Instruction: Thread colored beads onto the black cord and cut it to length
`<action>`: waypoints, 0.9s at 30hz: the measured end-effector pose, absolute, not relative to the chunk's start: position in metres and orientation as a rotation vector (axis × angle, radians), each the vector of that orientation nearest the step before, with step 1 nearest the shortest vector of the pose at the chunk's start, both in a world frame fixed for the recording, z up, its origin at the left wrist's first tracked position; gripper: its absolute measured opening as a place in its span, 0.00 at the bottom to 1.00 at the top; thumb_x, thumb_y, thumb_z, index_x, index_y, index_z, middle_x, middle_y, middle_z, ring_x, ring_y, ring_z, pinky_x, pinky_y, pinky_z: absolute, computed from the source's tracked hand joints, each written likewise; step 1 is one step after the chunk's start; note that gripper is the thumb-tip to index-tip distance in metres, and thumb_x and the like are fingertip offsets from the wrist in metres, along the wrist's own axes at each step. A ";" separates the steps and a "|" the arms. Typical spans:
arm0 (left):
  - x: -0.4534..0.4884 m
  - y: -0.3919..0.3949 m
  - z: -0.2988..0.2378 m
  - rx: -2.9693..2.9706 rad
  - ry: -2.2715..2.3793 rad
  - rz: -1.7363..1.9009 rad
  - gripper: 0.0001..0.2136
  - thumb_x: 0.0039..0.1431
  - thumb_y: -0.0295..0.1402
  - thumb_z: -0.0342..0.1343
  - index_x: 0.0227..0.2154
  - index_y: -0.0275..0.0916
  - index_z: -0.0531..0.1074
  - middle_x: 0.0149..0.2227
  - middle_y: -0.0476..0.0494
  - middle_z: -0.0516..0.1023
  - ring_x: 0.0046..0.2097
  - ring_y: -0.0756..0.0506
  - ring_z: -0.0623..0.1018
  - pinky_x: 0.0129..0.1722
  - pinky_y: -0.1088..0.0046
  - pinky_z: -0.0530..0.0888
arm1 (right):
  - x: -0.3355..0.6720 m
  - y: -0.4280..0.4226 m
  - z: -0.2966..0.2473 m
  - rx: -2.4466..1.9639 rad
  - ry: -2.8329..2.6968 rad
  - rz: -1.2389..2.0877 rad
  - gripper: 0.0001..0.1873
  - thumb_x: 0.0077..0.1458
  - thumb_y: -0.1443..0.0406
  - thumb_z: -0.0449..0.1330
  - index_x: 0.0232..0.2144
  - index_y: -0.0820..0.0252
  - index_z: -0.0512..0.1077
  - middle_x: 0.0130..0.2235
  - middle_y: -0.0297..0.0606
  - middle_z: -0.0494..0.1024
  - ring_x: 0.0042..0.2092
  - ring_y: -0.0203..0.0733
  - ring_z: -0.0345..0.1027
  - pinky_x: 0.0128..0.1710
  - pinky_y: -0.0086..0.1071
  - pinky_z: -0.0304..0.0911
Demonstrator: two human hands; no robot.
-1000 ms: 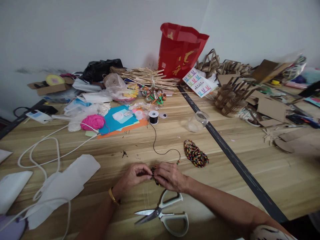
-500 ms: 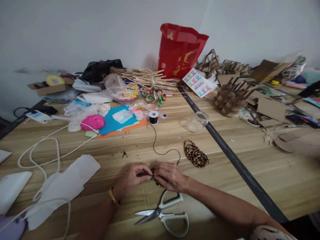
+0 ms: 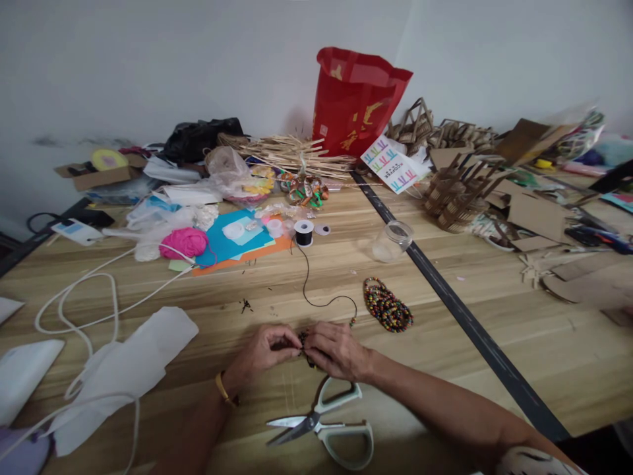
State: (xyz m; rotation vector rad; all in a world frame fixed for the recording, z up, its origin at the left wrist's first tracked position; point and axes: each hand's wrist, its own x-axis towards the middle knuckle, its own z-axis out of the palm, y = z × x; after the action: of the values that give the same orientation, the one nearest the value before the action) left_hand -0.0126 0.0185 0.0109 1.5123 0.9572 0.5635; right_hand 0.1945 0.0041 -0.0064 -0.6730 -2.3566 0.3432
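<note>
My left hand and my right hand meet on the wooden table, both pinched on a small string of dark beads between the fingertips. A thin black cord runs from my right hand up to a black spool. A pile of coloured bead bracelets lies just right of my hands. White-handled scissors lie right below them, blades pointing left.
A clear plastic jar lies on its side beyond the bracelets. Pink yarn and blue and orange paper sit far left of centre. A red bag, sticks and cardboard pieces line the back. White cable and white cloth lie left.
</note>
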 end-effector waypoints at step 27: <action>-0.011 0.017 0.013 1.480 0.993 0.545 0.04 0.46 0.29 0.61 0.25 0.33 0.75 0.26 0.46 0.77 0.31 0.48 0.75 0.33 0.75 0.70 | 0.195 0.004 -0.007 -0.676 -2.370 0.337 0.07 0.61 0.68 0.51 0.33 0.62 0.67 0.30 0.39 0.72 0.33 0.38 0.65 0.32 0.29 0.60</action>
State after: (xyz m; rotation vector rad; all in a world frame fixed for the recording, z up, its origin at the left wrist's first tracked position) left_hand -0.0105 0.0169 0.0133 1.4799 0.9928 0.5449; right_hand 0.1946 0.0044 -0.0073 -0.6759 -2.3697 0.3370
